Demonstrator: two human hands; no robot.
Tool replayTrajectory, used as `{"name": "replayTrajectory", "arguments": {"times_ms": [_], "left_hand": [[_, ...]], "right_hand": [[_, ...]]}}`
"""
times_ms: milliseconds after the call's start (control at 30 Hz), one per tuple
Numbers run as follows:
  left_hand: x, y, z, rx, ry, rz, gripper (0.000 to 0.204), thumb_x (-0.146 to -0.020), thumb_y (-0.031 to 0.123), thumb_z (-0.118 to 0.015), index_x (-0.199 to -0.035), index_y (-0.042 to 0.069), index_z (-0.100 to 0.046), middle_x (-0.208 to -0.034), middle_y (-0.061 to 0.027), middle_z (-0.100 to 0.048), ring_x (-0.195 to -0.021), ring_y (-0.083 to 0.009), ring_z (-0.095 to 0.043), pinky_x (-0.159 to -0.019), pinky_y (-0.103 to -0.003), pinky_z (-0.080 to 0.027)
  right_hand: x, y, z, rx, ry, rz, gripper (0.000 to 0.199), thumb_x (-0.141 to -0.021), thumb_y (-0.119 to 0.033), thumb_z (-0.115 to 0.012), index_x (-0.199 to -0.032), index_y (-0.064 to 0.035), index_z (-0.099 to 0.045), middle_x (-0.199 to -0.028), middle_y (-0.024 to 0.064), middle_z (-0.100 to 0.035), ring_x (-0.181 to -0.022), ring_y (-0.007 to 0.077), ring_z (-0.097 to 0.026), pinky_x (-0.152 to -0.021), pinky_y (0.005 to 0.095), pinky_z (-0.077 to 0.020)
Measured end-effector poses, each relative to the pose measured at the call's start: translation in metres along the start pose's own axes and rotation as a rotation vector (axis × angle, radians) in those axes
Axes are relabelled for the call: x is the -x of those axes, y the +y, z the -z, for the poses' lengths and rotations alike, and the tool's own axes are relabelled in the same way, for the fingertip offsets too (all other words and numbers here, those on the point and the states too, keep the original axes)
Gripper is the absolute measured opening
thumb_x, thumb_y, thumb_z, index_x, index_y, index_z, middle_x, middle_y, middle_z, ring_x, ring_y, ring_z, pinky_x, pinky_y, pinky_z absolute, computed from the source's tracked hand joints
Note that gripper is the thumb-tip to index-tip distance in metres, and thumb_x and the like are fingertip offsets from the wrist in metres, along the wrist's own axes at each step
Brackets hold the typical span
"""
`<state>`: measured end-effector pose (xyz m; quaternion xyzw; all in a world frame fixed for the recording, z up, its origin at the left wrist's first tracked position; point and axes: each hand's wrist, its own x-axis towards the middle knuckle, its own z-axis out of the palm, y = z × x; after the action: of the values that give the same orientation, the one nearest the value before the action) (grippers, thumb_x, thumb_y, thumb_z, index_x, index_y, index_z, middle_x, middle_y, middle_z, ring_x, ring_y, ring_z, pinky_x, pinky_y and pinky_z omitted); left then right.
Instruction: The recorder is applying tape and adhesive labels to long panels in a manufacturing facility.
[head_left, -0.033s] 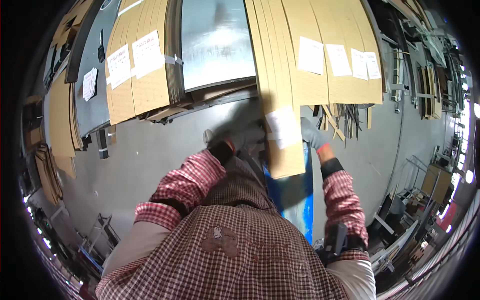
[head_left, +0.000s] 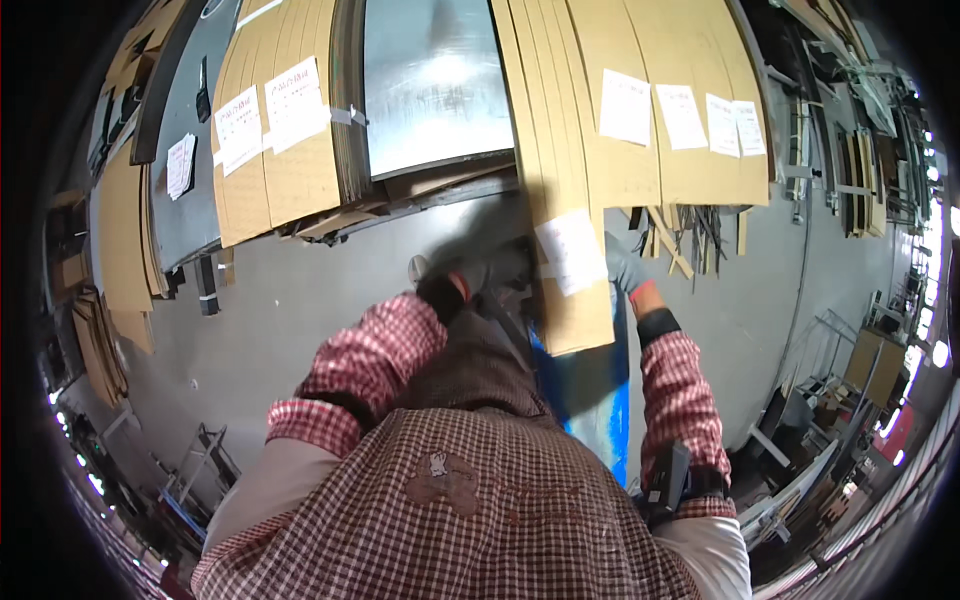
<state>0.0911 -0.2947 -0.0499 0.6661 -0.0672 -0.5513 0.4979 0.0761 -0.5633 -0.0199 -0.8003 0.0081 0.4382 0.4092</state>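
Note:
A long, narrow pack of tan cardboard (head_left: pixel 577 327) juts toward me from the table edge, with a white printed sheet (head_left: pixel 572 252) on its top. My left hand (head_left: pixel 497 268), in a dark grey glove and deep in shadow, grips its left edge. On the opposite edge is my right hand (head_left: pixel 622 267) in a grey glove, its fingers curled behind the cardboard and mostly hidden. Beneath the pack's near end stands a blue, worn surface (head_left: pixel 600 430), partly shaded.
More cardboard packs (head_left: pixel 690 180) with white sheets lie to the right, and others (head_left: pixel 285 170) to the left. Between them sits a shiny metal sheet (head_left: pixel 437 90). Thin strips (head_left: pixel 700 235) hang below the right packs. Grey floor (head_left: pixel 270 330) extends on the left; racks (head_left: pixel 850 160) stand far right.
The view has shifted very slightly. Both hands stay at the cardboard pack's edges, with no other visible change.

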Motion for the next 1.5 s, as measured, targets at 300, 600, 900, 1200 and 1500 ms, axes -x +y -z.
{"name": "replayTrajectory", "arguments": {"times_ms": [300,600,900,1200,1500], "left_hand": [[-0.045,-0.045,-0.010,-0.099,0.018,-0.495,0.030,-0.098,0.018,-0.050,-0.122,0.004,-0.061,-0.116,-0.0156,-0.064,-0.100,-0.0194,-0.061,-0.087,-0.034,-0.051],[0.034,0.011,-0.002,0.024,-0.106,-0.667,0.033,-0.089,0.022,-0.066,-0.118,0.007,-0.063,-0.091,-0.0085,-0.070,-0.078,-0.0207,-0.067,-0.074,-0.036,-0.054],[-0.001,0.079,-0.065,-0.747,0.454,-0.474,0.034,-0.087,0.032,-0.058,-0.116,0.014,-0.063,-0.083,-0.0146,-0.070,-0.076,-0.0325,-0.069,-0.068,-0.043,-0.054],[0.005,0.069,-0.077,-0.799,0.572,-0.603,0.061,-0.085,0.035,-0.061,-0.136,0.006,-0.042,-0.066,-0.0163,-0.064,-0.059,-0.0342,-0.064,-0.056,-0.046,-0.049],[0.029,0.091,-0.009,-0.349,0.970,-0.779,0.033,-0.089,0.029,-0.063,-0.104,0.000,-0.060,-0.080,-0.0244,-0.062,-0.074,-0.0393,-0.063,-0.067,-0.046,-0.051]], "right_hand": [[0.064,-0.104,-0.076,0.237,1.002,-0.092,0.082,-0.076,-0.037,-0.074,-0.142,-0.0032,-0.039,-0.134,0.0323,-0.045,-0.121,0.0470,-0.047,-0.103,0.0504,-0.0391],[0.041,-0.090,-0.130,0.684,1.083,-0.191,0.101,-0.071,-0.046,-0.075,-0.150,-0.0040,-0.028,-0.147,0.0333,-0.033,-0.131,0.0490,-0.038,-0.109,0.0556,-0.0291],[0.123,-0.127,-0.026,0.189,0.602,0.052,0.041,-0.080,-0.014,-0.068,-0.118,-0.0037,-0.055,-0.104,0.0165,-0.065,-0.098,0.0285,-0.063,-0.082,0.0365,-0.0488],[0.041,-0.050,0.051,0.698,-0.009,0.088,0.019,-0.091,-0.022,-0.056,-0.098,-0.0056,-0.063,-0.092,0.0144,-0.069,-0.091,0.0323,-0.068,-0.074,0.0410,-0.0501],[0.020,0.004,0.053,0.690,0.286,-0.208,0.022,-0.086,-0.018,-0.051,-0.099,-0.0029,-0.061,-0.088,0.0228,-0.068,-0.084,0.0384,-0.067,-0.069,0.0444,-0.0530]]}}
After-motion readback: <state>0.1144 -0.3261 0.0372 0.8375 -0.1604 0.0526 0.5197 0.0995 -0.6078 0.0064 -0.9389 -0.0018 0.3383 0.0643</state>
